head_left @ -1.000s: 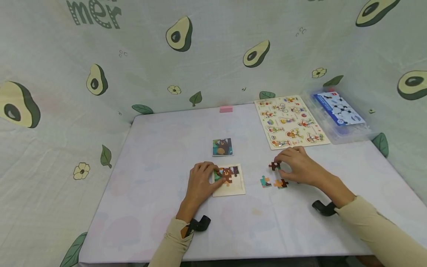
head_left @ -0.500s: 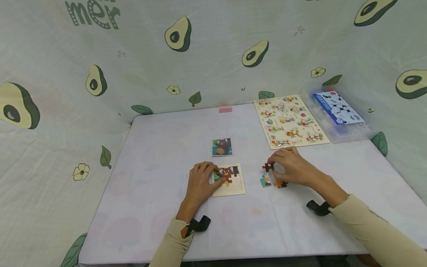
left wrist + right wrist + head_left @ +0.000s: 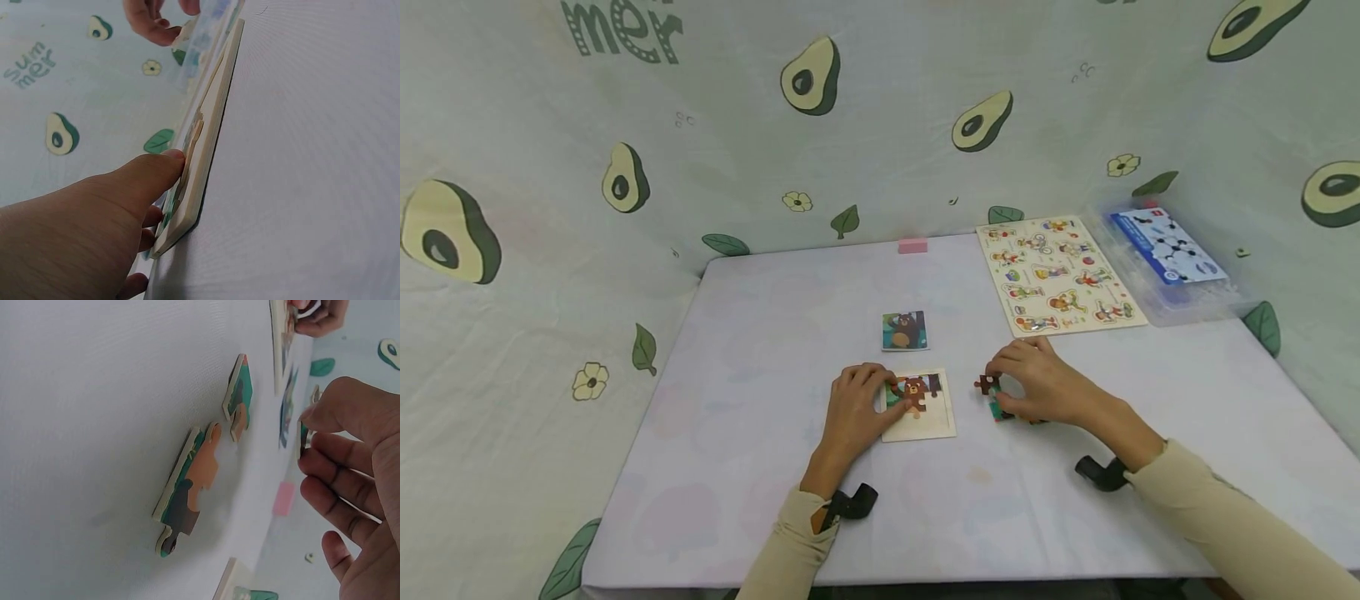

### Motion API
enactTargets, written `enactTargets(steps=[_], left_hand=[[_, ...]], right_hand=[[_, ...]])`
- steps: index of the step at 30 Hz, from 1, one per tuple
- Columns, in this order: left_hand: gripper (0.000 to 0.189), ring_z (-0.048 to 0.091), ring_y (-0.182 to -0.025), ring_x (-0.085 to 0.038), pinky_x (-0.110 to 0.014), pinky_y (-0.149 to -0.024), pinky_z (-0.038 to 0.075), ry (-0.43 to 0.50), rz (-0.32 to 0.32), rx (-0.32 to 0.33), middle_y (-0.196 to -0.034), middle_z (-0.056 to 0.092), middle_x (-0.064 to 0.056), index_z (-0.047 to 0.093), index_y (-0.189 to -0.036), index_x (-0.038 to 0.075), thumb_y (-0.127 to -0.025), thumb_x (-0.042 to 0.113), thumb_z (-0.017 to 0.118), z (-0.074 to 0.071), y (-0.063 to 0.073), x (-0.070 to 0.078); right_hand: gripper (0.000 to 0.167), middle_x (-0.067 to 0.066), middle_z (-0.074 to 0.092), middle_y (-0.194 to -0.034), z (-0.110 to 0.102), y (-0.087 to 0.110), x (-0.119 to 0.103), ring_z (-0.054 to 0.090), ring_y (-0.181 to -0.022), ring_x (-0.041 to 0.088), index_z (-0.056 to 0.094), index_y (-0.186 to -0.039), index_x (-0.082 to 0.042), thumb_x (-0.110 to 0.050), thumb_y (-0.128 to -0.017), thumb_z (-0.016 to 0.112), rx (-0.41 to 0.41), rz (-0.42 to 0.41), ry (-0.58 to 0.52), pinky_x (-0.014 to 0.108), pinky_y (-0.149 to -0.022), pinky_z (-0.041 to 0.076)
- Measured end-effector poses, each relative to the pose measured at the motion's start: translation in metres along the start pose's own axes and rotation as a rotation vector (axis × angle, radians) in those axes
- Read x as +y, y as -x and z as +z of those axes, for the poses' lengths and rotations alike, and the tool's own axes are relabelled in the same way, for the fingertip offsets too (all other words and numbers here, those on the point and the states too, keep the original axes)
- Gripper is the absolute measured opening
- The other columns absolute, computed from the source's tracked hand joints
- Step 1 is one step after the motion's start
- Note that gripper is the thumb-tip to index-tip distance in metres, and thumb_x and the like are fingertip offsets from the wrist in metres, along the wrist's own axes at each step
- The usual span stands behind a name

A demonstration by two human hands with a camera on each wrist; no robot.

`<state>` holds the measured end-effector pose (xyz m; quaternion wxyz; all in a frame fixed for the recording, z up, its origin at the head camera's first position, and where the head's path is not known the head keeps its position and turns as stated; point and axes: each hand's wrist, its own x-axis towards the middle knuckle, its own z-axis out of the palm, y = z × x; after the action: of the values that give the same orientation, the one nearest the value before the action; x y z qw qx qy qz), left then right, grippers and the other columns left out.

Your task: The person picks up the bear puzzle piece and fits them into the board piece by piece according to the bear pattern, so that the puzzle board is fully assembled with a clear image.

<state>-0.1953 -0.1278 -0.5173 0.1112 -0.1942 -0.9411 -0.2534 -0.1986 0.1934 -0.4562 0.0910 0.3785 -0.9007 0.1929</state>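
My left hand [image 3: 853, 408] holds the small wooden puzzle board [image 3: 934, 426] at its left side, thumb lying on the fitted bear pieces [image 3: 914, 390]. In the left wrist view the thumb presses the face of the board [image 3: 209, 134], other fingers at its edge. To the right, my right hand [image 3: 1041, 383] pinches a dark brown jigsaw piece [image 3: 988, 383] between thumb and fingers, above the table. Beneath that hand lie loose pieces: a teal one [image 3: 245, 389] and a tan-and-brown one [image 3: 195, 467], mostly hidden in the head view.
A square bear picture card [image 3: 904, 331] lies behind the board. At the back right are a large picture board [image 3: 1060, 275] and a clear plastic box [image 3: 1206, 302] with a blue-and-white leaflet [image 3: 1168, 246]. A pink block [image 3: 913, 246] sits at the back edge.
My right hand has moved left and slightly toward me with the dark brown piece, now covering more of the loose pieces. The left hand stays on the puzzle board.
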Motion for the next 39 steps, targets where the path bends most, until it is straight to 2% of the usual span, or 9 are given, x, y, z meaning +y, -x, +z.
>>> enactTargets(steps=[4,14,23,39], left_hand=[[0.042,0.049,-0.119,-0.026,-0.05,-0.103,0.037,-0.007,0.004,0.002,-0.124,0.061,0.001,0.07,-0.114,0.019,-0.086,0.051,0.076,-0.001,0.0,0.001],[0.043,0.049,-0.12,-0.025,-0.049,-0.104,0.037,-0.024,-0.012,-0.003,-0.124,0.06,0.002,0.07,-0.111,0.021,-0.085,0.055,0.075,-0.002,-0.001,0.0],[0.043,0.049,-0.12,-0.025,-0.05,-0.103,0.037,-0.032,-0.007,-0.005,-0.124,0.06,0.002,0.07,-0.113,0.021,-0.085,0.054,0.076,-0.001,-0.001,-0.001],[0.043,0.05,-0.119,-0.026,-0.05,-0.103,0.038,-0.02,0.016,0.011,-0.123,0.061,0.002,0.07,-0.112,0.02,-0.084,0.052,0.077,0.0,-0.001,-0.001]], right_hand=[[0.025,-0.002,0.066,-0.098,0.002,-0.004,-0.002,0.06,-0.095,0.018,0.072,-0.1,-0.01,-0.015,-0.077,0.081,0.011,-0.037,0.019,0.049,-0.093,0.037],[0.026,0.0,0.067,-0.098,0.007,-0.011,-0.005,0.061,-0.093,0.018,0.073,-0.1,-0.008,-0.013,-0.076,0.08,0.015,-0.062,0.028,0.049,-0.09,0.038],[0.028,-0.001,0.066,-0.1,0.009,-0.018,-0.012,0.059,-0.095,0.016,0.073,-0.104,-0.01,-0.017,-0.079,0.08,-0.031,-0.051,0.016,0.046,-0.092,0.035],[0.026,-0.003,0.066,-0.101,0.02,-0.025,-0.018,0.058,-0.097,0.016,0.072,-0.104,-0.012,-0.018,-0.08,0.079,-0.031,-0.081,0.021,0.047,-0.094,0.036]])
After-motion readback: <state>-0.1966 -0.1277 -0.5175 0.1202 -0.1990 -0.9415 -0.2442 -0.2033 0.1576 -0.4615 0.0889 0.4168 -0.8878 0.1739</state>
